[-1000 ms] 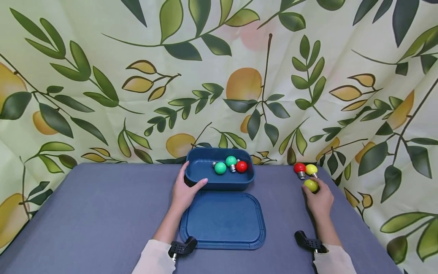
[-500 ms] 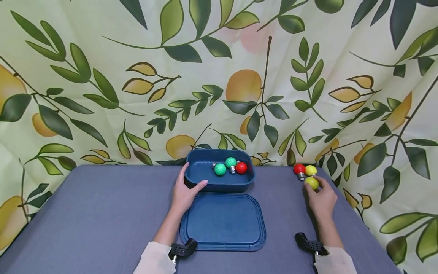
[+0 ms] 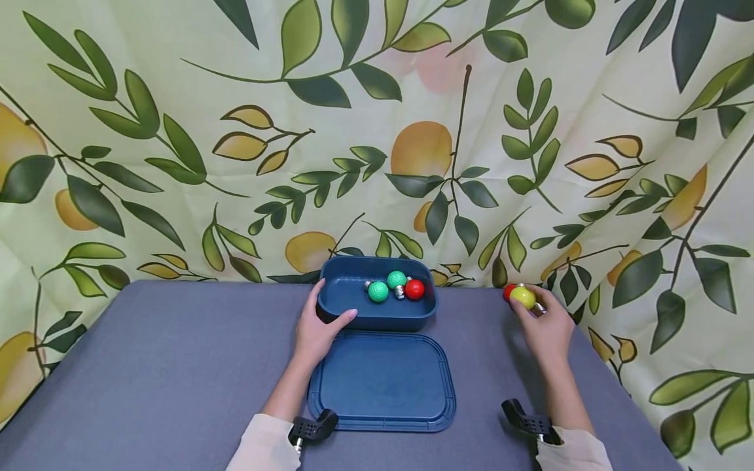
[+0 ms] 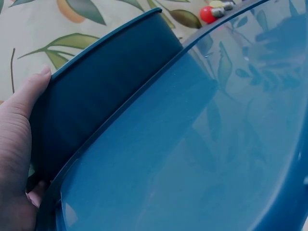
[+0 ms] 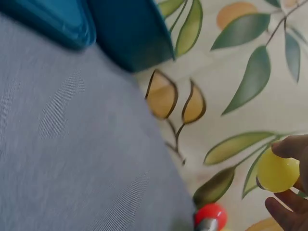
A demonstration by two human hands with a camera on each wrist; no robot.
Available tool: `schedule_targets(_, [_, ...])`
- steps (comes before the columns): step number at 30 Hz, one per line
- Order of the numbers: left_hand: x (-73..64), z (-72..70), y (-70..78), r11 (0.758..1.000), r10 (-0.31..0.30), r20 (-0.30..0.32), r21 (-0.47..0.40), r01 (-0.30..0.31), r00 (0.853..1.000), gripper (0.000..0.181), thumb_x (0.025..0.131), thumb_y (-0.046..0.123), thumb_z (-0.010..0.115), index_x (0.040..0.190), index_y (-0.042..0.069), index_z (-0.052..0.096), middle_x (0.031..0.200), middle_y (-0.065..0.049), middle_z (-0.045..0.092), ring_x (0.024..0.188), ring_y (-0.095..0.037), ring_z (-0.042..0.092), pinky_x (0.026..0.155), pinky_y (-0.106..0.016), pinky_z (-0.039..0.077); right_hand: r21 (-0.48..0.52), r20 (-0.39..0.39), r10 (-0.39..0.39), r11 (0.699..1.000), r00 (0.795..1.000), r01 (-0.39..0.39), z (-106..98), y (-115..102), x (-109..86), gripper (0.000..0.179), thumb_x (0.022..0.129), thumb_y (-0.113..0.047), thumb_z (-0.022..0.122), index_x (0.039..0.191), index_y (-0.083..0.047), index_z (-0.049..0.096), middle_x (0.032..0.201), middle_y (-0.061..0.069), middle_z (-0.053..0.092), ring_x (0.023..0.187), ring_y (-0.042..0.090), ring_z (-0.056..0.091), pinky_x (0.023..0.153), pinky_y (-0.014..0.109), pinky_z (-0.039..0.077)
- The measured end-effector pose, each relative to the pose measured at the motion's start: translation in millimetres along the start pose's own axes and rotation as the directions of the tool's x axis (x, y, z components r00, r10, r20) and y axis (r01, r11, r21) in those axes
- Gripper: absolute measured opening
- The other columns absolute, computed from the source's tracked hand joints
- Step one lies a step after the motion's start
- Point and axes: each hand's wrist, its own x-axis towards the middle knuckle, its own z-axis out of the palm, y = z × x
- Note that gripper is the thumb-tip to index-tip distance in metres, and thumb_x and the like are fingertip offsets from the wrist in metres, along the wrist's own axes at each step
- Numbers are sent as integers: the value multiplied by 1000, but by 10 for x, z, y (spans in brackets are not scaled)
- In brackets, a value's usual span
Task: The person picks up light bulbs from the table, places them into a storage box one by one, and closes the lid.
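Observation:
My left hand (image 3: 314,329) holds the front left corner of a blue box (image 3: 377,322), thumb along the front wall and fingers at the left side. Inside lie two green bulbs (image 3: 378,292) and a red bulb (image 3: 415,289), all with metal screw bases. At the right, my right hand (image 3: 549,330) pinches a yellow bulb (image 5: 278,171) between thumb and fingers, raised off the table. Behind it a second red bulb (image 3: 508,291) lies at the table's back edge, partly covered. Another yellow bulb there is mostly hidden by my right hand.
A blue lid (image 3: 383,383) lies flat on the grey table (image 3: 194,366), directly in front of the box. A curtain (image 3: 353,104) printed with leaves and fruit hangs right behind the table's back edge and along its right side.
My right hand has picked up the near yellow bulb and moved it up and slightly left, so that it now overlaps the red bulb. The left hand has stayed at the box.

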Motion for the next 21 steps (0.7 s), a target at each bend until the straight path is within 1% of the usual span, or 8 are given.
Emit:
schedule_targets(1, [3,3,0,1000,1,1,1,-1,1000,91,84,43,81,159,32,29,168,-6,27,153,-34,30,122,-64,24,11,15,2,1000,1000,-3,-12,-34,-3,38,89,-18,77,124,-6,69,123,17,71,110,30,69,74,-7,37])
schedule_targets(4, [9,8,-4,1000,-1,4,-1,1,1000,91,85,42,81,159,32,29,168,-6,26,153,-34,29,122,-64,24,34,65,8,999,998,-10,-41,-129,-8,39,89,-20,78,126,-8,69,124,16,71,99,9,69,73,-4,41])
schedule_targets(7, [10,-3,-10,1000,-2,4,-6,3,1000,91,85,40,81,159,31,29,168,-6,26,153,-34,28,122,-64,23,77,115,-14,997,993,5,-52,-223,-19,41,89,-18,78,127,-6,69,125,17,71,89,-15,58,72,-4,42])
schedule_targets(10, [5,-34,-15,1000,-1,3,-7,1,1000,91,85,42,81,159,31,28,168,-6,25,154,-34,28,122,-64,23,112,150,-51,993,987,34,-38,-334,-44,41,89,-16,78,127,-5,68,126,18,70,89,-22,51,74,-4,43])
schedule_targets(12, [3,-50,-15,1000,1,-2,-3,-1,1000,92,84,43,81,159,31,29,168,-6,25,154,-34,28,122,-64,23,107,161,-77,993,984,60,-24,-405,-68,41,89,-16,78,127,-6,69,126,17,70,94,-12,58,74,-3,43])
schedule_targets(15, [0,-55,-7,1000,0,-5,7,0,1000,92,83,45,81,159,32,29,168,-6,26,153,-34,28,122,-64,24,96,168,-111,991,979,96,-10,-500,-103,40,88,-14,79,126,-7,69,125,16,71,101,13,68,75,-2,44])
schedule_targets(17, [2,-47,0,1000,-1,2,11,1,1000,93,83,46,81,159,32,29,168,-6,26,153,-34,29,122,-64,24,104,173,-130,988,976,113,-7,-549,-121,41,87,-12,79,126,-6,69,126,17,70,106,28,70,77,-2,45])
schedule_targets(21, [16,-31,4,1000,2,11,4,-2,1000,93,84,46,81,159,32,29,168,-6,26,153,-34,29,122,-64,24,156,202,-147,981,968,116,9,-643,-147,43,88,-9,78,129,-4,67,131,18,67,116,35,68,83,-1,45])
